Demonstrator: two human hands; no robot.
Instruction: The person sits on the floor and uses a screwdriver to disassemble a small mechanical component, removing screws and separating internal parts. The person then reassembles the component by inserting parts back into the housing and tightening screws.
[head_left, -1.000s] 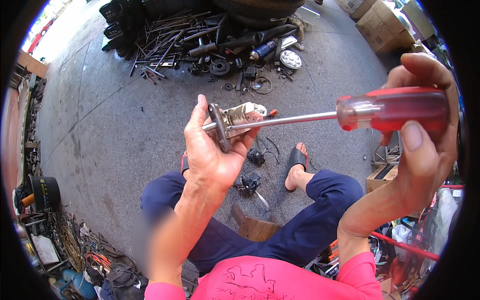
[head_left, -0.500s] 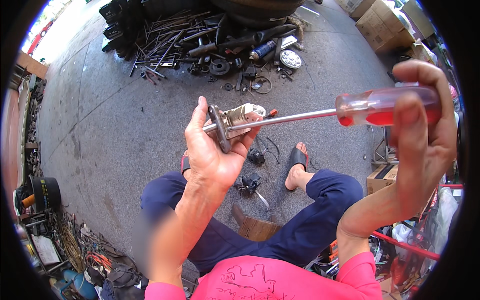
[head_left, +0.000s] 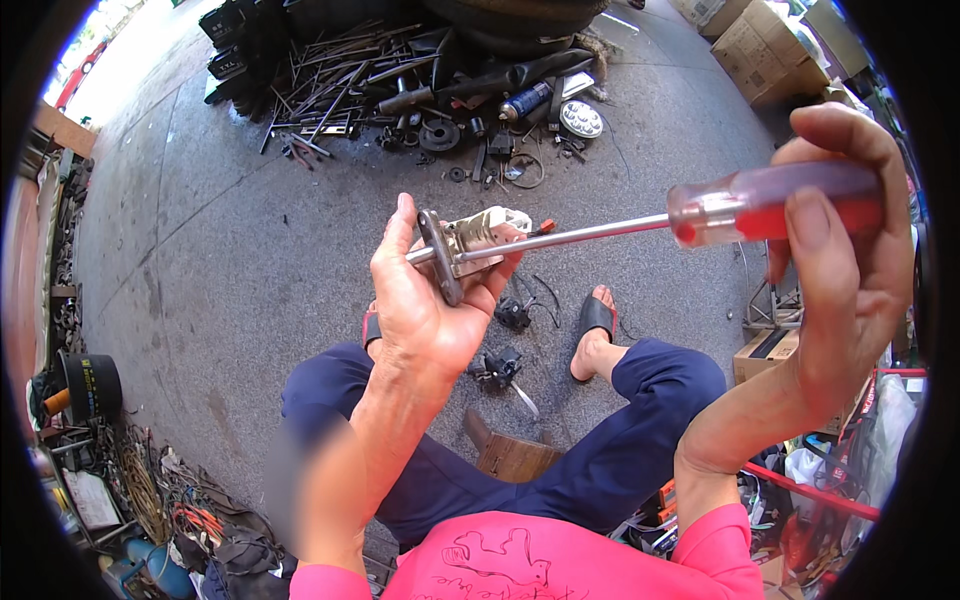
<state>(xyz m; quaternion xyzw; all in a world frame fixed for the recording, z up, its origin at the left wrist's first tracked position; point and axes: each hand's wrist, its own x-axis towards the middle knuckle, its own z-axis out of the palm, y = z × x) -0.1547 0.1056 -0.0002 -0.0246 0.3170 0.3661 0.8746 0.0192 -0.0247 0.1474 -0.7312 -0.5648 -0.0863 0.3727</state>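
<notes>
Two hands are full: the left hand [head_left: 425, 320] cradles a metal assembly [head_left: 483, 232] up above the floor, while the right hand [head_left: 850, 260] curls loosely around a red-and-clear screwdriver [head_left: 580, 238], whose shaft reaches the assembly's flange. Its handle shows a different face than half a second ago with the far end unmoved, suggesting a turning stroke. Gray floor [head_left: 250, 250] spreads toward the scrap pile's [head_left: 400, 80] edge, well apart; a red bar [head_left: 820, 497] sits near the right forearm.
</notes>
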